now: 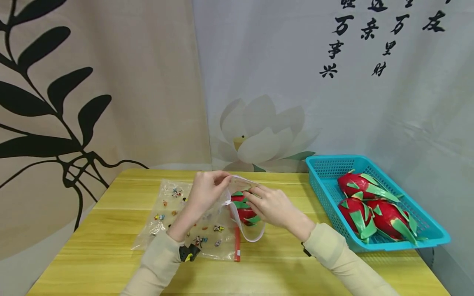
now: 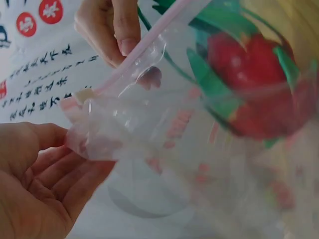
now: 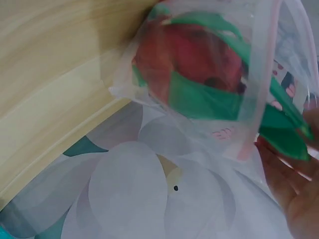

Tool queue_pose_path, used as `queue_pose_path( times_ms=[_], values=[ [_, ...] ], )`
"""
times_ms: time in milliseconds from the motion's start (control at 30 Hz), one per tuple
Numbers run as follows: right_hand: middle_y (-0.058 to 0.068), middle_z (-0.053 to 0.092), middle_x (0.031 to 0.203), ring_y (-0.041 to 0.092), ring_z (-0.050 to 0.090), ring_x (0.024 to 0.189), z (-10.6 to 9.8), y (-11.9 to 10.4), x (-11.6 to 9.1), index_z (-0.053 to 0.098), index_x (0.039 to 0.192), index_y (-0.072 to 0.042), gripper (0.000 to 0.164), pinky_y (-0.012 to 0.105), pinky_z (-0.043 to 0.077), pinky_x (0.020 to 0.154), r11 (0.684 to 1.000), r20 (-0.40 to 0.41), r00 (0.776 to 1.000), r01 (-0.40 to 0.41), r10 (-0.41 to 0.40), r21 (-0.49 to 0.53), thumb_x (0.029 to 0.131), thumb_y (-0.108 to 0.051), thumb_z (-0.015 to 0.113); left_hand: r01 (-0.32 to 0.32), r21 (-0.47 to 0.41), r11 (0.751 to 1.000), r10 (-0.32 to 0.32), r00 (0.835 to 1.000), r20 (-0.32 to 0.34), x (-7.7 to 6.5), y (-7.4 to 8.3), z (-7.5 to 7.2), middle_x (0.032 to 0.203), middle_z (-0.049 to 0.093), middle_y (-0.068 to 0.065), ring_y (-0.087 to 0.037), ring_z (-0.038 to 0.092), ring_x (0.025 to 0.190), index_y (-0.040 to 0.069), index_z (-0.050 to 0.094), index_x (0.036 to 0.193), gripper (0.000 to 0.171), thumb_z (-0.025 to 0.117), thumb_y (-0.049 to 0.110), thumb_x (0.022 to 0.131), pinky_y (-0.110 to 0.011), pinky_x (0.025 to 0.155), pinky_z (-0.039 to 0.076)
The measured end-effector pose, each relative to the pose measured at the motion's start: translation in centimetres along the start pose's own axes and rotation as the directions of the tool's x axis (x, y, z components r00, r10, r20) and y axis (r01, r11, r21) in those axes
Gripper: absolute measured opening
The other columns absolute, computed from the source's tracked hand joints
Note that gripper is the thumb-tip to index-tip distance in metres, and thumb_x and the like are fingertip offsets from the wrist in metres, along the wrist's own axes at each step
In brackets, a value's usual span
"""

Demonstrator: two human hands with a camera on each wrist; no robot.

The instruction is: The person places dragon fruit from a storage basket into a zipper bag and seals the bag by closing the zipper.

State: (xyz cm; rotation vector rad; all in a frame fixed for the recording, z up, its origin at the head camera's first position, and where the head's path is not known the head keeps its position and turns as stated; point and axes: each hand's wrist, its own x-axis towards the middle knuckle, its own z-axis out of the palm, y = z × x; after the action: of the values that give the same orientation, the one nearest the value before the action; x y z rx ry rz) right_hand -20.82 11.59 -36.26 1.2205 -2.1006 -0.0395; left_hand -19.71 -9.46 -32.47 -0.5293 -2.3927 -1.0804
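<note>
A clear zip bag with a pale pink rim (image 2: 149, 42) stands with its mouth open, a red dragon fruit (image 3: 192, 64) with green leaf tips inside. My left hand (image 1: 209, 191) pinches the bag's corner beside the slider, seen closely as the left hand (image 2: 45, 174) in its wrist view. At the opposite part of the mouth, my right hand (image 1: 272, 205) grips the rim, thumb outside and a fingertip showing through the plastic. Some green tips poke out of the mouth beside the right hand (image 3: 294, 189). Part of the fruit is hidden behind the hands in the head view.
Another clear bag (image 1: 166, 213) with cartoon prints and a red zip strip (image 1: 237, 244) lies flat on the wooden table (image 1: 111, 230), beneath the left forearm. To the right, a blue basket (image 1: 322, 181) holds three dragon fruits (image 1: 389, 218). A printed curtain hangs behind.
</note>
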Motion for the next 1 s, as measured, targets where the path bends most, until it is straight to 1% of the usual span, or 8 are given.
queue_pose_path(
  times_ms=[133,233,433,600,700,800,900,1000],
  values=[
    [0.001,0.068,0.098,0.014,0.067,0.087,0.0,0.3,-0.1,0.07,0.109,-0.012,0.026,0.025,0.055,0.054,1.0,0.038,0.999,0.003,-0.003,-0.005,0.084,-0.019,0.072,-0.027,0.139,0.99,0.021,0.999,0.042,-0.3,0.1,-0.1,0.08,0.074,-0.013,-0.007,0.053,0.048,0.001,0.074,0.092,0.014,0.063,0.009,0.088,-0.015,0.045,0.043],
    [0.001,0.068,0.1,0.014,0.067,0.089,0.1,0.4,-0.2,0.07,0.108,-0.012,0.028,0.025,0.055,0.054,1.0,0.044,0.999,0.02,-0.019,-0.018,0.08,-0.011,0.073,-0.007,0.143,0.99,-0.003,0.998,0.07,-0.5,0.1,-0.2,0.081,0.073,-0.016,-0.005,0.043,0.043,-0.002,0.073,0.094,0.014,0.062,0.004,0.087,-0.011,0.041,0.035],
    [0.004,0.069,0.097,0.017,0.066,0.087,0.4,0.9,-0.9,0.07,0.1,-0.007,0.031,0.024,0.056,0.059,0.998,-0.09,0.995,0.054,-0.05,0.04,0.071,0.003,0.077,0.021,0.083,0.996,-0.024,0.999,0.038,-0.7,-0.3,-0.3,0.084,0.074,-0.018,-0.007,0.055,0.051,-0.004,0.073,0.093,0.015,0.062,-0.001,0.084,-0.011,0.044,0.041],
    [0.005,0.062,0.088,0.018,0.059,0.079,0.5,1.4,-1.5,0.066,0.093,-0.005,0.026,0.024,0.054,0.055,0.995,-0.2,0.977,-0.066,0.08,0.077,0.07,0.003,0.077,0.026,0.075,0.997,-0.026,1.0,0.002,-0.7,-0.7,-0.2,0.081,0.074,-0.017,-0.013,0.064,0.058,-0.004,0.074,0.091,0.013,0.063,0.0,0.084,-0.011,0.046,0.044],
    [0.005,0.062,0.085,0.018,0.06,0.076,0.4,1.6,-1.9,0.065,0.093,-0.005,0.03,0.025,0.053,0.054,0.976,-0.164,0.965,-0.188,0.204,0.107,0.068,-0.002,0.082,0.025,0.072,0.997,-0.025,1.0,-0.009,-0.8,-0.8,-0.2,0.08,0.073,-0.017,-0.015,0.065,0.059,-0.004,0.073,0.09,0.013,0.063,0.0,0.084,-0.011,0.045,0.043],
    [0.003,0.065,0.082,0.017,0.063,0.072,0.1,1.5,-2.3,0.067,0.091,-0.006,0.027,0.026,0.053,0.054,0.95,-0.062,0.954,-0.284,0.293,0.132,0.07,-0.007,0.083,0.023,0.063,0.998,-0.022,1.0,-0.013,-0.9,-0.8,-0.1,0.079,0.073,-0.018,-0.014,0.064,0.056,-0.006,0.072,0.091,0.013,0.061,-0.001,0.085,-0.012,0.042,0.04],
    [0.0,0.068,0.076,0.014,0.064,0.066,-0.2,1.5,-2.5,0.07,0.085,-0.008,0.016,0.024,0.051,0.053,0.921,0.027,0.937,-0.346,0.347,0.176,0.073,-0.006,0.079,0.015,0.063,0.998,-0.014,1.0,-0.023,-1.0,-0.9,0.0,0.079,0.073,-0.017,-0.014,0.064,0.056,-0.005,0.072,0.091,0.013,0.061,-0.001,0.085,-0.012,0.04,0.038],
    [-0.001,0.068,0.069,0.008,0.058,0.055,-0.4,1.5,-2.5,0.071,0.079,-0.008,0.008,0.019,0.045,0.049,0.901,0.05,0.925,-0.379,0.378,0.211,0.076,-0.002,0.074,-0.002,0.066,0.998,0.004,0.999,-0.036,-1.0,-0.9,0.0,0.079,0.073,-0.016,-0.017,0.067,0.06,-0.004,0.073,0.09,0.013,0.062,0.0,0.085,-0.012,0.041,0.038]
  ],
)
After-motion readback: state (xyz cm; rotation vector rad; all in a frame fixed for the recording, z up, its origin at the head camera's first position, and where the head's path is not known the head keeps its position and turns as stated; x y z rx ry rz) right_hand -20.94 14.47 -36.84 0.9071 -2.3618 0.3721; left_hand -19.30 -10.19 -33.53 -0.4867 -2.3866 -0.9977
